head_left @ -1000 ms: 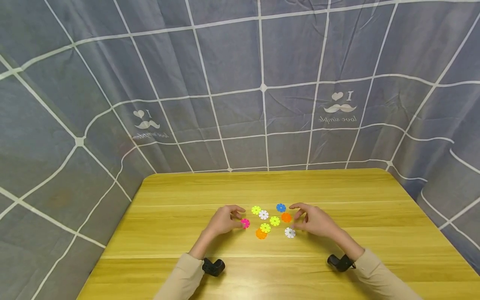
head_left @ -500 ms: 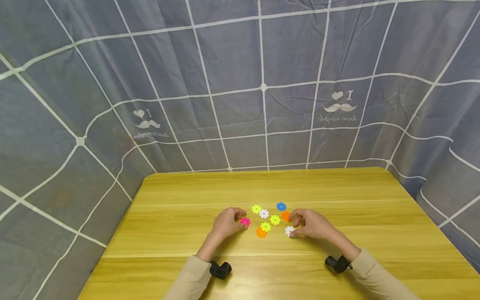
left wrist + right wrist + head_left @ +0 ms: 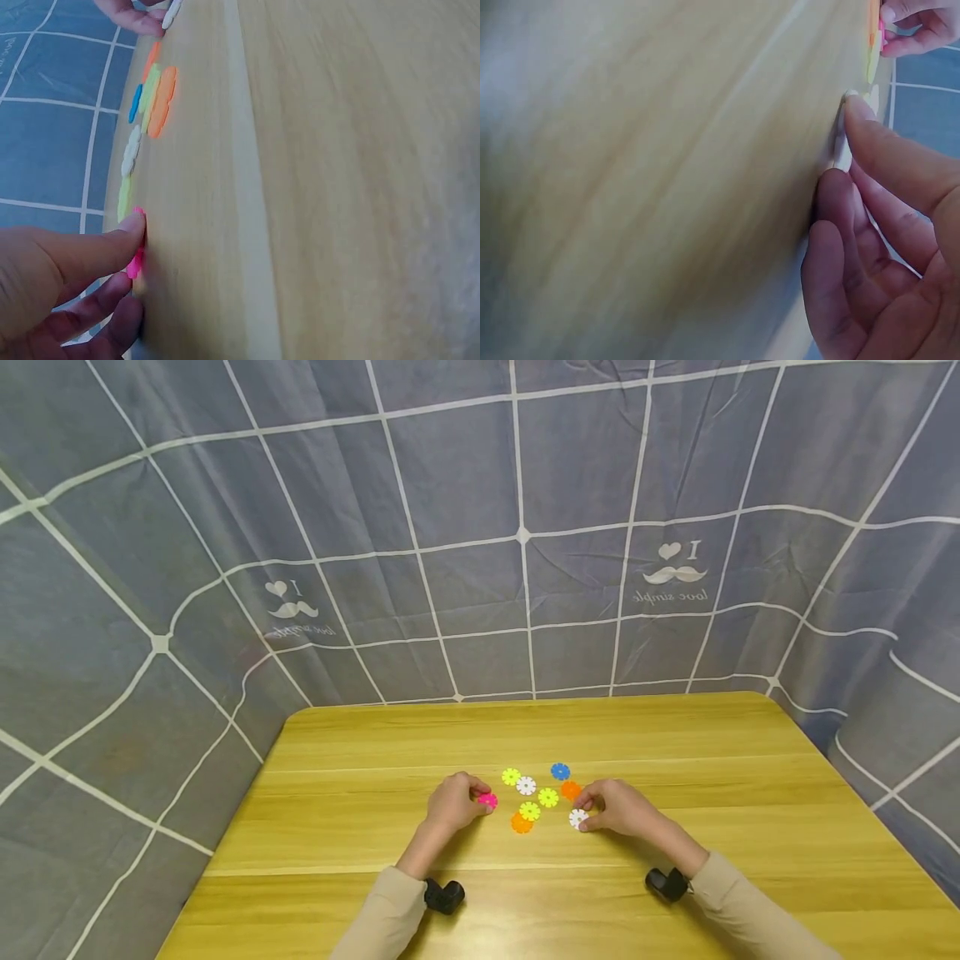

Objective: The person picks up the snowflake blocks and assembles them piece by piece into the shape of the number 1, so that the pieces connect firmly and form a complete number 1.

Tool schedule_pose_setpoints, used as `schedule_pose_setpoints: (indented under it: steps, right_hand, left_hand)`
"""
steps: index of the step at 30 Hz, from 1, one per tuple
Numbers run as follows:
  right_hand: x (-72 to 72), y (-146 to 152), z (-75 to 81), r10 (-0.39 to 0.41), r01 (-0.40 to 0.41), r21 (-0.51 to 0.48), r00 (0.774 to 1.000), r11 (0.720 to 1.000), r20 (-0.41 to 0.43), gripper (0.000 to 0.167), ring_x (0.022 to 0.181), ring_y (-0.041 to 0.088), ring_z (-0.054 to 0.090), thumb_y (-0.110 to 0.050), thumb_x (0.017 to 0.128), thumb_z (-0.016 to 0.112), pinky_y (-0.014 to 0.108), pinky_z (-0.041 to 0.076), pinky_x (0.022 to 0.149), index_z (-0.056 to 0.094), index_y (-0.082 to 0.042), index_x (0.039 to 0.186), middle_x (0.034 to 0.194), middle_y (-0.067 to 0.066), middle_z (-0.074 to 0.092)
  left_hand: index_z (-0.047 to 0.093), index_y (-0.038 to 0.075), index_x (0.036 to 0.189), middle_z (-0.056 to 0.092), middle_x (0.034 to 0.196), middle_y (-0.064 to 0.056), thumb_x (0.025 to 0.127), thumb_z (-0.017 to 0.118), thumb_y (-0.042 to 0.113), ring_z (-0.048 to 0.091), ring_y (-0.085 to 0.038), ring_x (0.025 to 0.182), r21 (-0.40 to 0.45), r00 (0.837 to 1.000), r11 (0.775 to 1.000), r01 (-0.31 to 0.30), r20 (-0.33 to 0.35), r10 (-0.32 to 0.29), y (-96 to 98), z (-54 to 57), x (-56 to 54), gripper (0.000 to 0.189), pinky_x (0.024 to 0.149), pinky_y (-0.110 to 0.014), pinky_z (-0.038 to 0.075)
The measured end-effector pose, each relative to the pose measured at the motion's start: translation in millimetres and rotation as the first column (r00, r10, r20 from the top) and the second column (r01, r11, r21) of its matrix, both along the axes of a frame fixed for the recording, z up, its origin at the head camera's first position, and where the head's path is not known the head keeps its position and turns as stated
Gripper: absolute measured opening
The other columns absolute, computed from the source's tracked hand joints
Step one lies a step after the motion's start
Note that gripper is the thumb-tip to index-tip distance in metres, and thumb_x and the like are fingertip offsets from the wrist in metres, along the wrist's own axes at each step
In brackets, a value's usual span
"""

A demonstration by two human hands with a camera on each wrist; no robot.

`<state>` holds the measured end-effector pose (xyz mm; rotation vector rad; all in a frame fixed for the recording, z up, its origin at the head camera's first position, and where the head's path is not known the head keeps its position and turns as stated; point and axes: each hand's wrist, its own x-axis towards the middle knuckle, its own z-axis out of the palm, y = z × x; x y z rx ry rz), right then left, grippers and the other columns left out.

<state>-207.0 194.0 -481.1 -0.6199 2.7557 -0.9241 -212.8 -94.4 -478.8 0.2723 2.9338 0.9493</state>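
Note:
My left hand (image 3: 452, 802) pinches a pink notched building disc (image 3: 489, 801) at the left side of a loose group of discs. In the left wrist view the thumb lies against the pink disc's (image 3: 136, 264) edge, with the fingers at its far side. On the right of the group, my right hand (image 3: 622, 808) grips a white building disc (image 3: 576, 817) between thumb and fingers. The right wrist view shows that white disc (image 3: 844, 154) edge-on, partly hidden by the thumb. Close past the right fingertips lies an orange disc (image 3: 570, 790).
Between the hands lie a blue disc (image 3: 560, 771), another white disc (image 3: 527, 786) and several yellow-green discs (image 3: 548, 797). One yellow-green disc (image 3: 529, 811) overlaps an orange disc (image 3: 521, 824). Behind the wooden table (image 3: 360, 735) hangs a grey curtain (image 3: 465, 593) with white lines.
My right hand has moved slightly left and forward, and its thumb and fingers have closed on the white disc. The left fingers have closed around the pink disc.

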Motion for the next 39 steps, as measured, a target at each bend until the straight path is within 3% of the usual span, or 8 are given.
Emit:
schedule_pose_setpoints:
  steps: [15, 19, 27, 31, 39]
  right_hand:
    - [-10.9, 0, 0.3, 0.011, -0.008, -0.023, 0.989, 1.0, 0.149, 0.023, 0.077, 0.01, 0.052, -0.014, 0.071, 0.084, 0.023, 0.044, 0.07, 0.071, -0.008, 0.089, 0.081, -0.003, 0.063]
    - [-10.2, -1, 2.5, 0.001, 0.003, -0.026, 0.989, 1.0, 0.149, 0.024, 0.076, 0.011, 0.052, -0.013, 0.072, 0.083, 0.024, 0.043, 0.069, 0.069, -0.007, 0.09, 0.08, -0.002, 0.063]
    - [-2.7, -4, 6.0, -0.027, 0.028, 0.0, 0.994, 1.0, 0.106, 0.025, 0.07, 0.011, 0.052, -0.013, 0.074, 0.082, 0.025, 0.042, 0.066, 0.063, -0.008, 0.088, 0.076, -0.003, 0.06]
    - [-3.7, -3, 5.5, 0.002, 0.002, -0.041, 0.996, 0.999, 0.095, 0.019, 0.068, 0.011, 0.05, -0.01, 0.079, 0.078, 0.023, 0.042, 0.062, 0.062, -0.007, 0.089, 0.074, -0.002, 0.058]
    - [-7.9, -2, 11.4, 0.047, -0.021, -0.155, 0.985, 0.988, 0.163, 0.009, 0.058, 0.012, 0.055, -0.006, 0.086, 0.069, 0.023, 0.048, 0.054, 0.065, 0.001, 0.091, 0.072, 0.002, 0.059]
  left_hand:
    - [0.076, 0.012, 0.094, 0.071, 0.088, -0.003, 0.073, 0.083, 0.018, 0.063, -0.016, 0.078, -0.015, 0.997, 0.998, -0.064, -0.045, 0.063, 4.9, -3.1, 1.3, 0.023, 0.062, -0.029, 0.046]
    - [0.074, 0.012, 0.094, 0.069, 0.089, -0.004, 0.074, 0.083, 0.018, 0.062, -0.017, 0.079, -0.015, 0.996, 0.998, -0.067, -0.068, 0.066, 5.7, -2.4, 2.3, 0.024, 0.062, -0.029, 0.046]
    - [0.07, 0.015, 0.094, 0.067, 0.084, -0.002, 0.073, 0.084, 0.018, 0.06, -0.016, 0.074, -0.033, 0.998, 0.998, -0.047, -0.048, 0.045, 4.2, -1.2, 5.2, 0.026, 0.058, -0.028, 0.042]
    - [0.07, 0.016, 0.095, 0.066, 0.074, 0.001, 0.072, 0.085, 0.018, 0.057, -0.012, 0.066, -0.016, 0.998, 0.999, -0.043, -0.049, 0.042, 2.8, -1.9, 5.3, 0.027, 0.053, -0.026, 0.039]
    - [0.073, 0.018, 0.097, 0.061, 0.066, 0.003, 0.075, 0.082, 0.019, 0.049, -0.01, 0.055, 0.043, 0.998, 0.997, -0.058, -0.026, 0.059, 0.0, -1.7, 2.4, 0.024, 0.046, -0.024, 0.034]
